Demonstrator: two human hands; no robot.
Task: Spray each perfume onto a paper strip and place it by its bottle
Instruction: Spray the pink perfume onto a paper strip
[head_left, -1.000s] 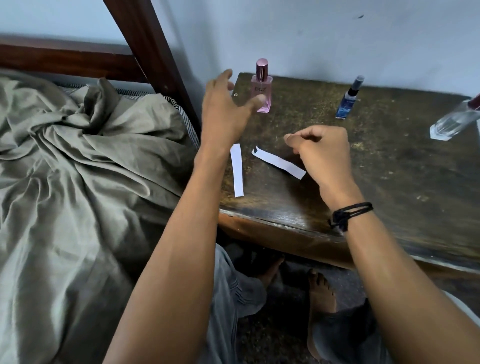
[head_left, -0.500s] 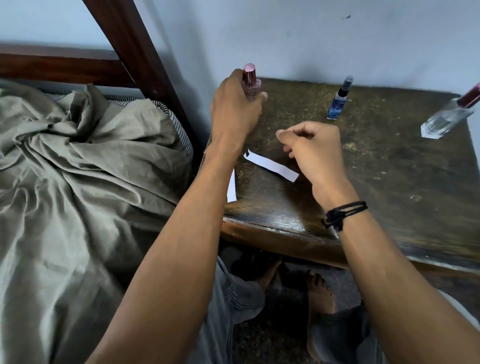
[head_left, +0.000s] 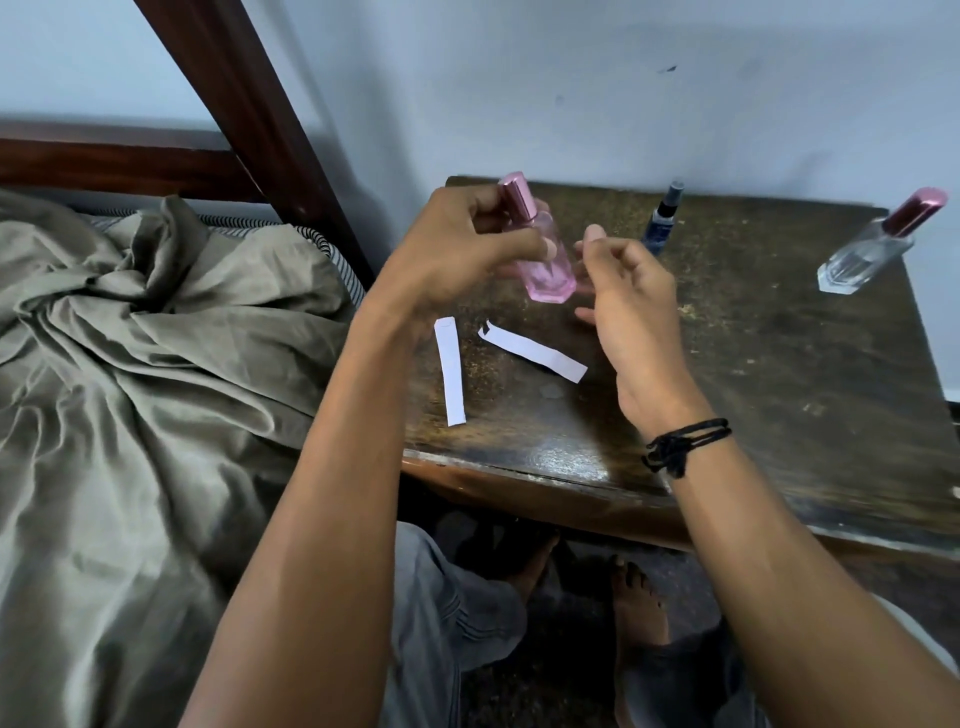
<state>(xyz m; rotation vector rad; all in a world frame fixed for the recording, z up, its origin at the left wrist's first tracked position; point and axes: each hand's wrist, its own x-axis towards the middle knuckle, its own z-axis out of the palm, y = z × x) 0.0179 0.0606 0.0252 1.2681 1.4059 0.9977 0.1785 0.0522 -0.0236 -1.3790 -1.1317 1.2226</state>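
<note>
Aloft, pink bottle (head_left: 551, 273) in left hand (head_left: 457, 257)

Looks like a home bedroom: rumpled olive-grey bedsheet (head_left: 130, 364) over a striped mattress (head_left: 324, 249), dark wooden bed frame (head_left: 249, 104), worn dark wooden bedside table (head_left: 779, 389) against a pale blue painted wall (head_left: 571, 78).

Dim, soft light; glare on the table (head_left: 561, 457) edge; wide-angle bending.
</note>
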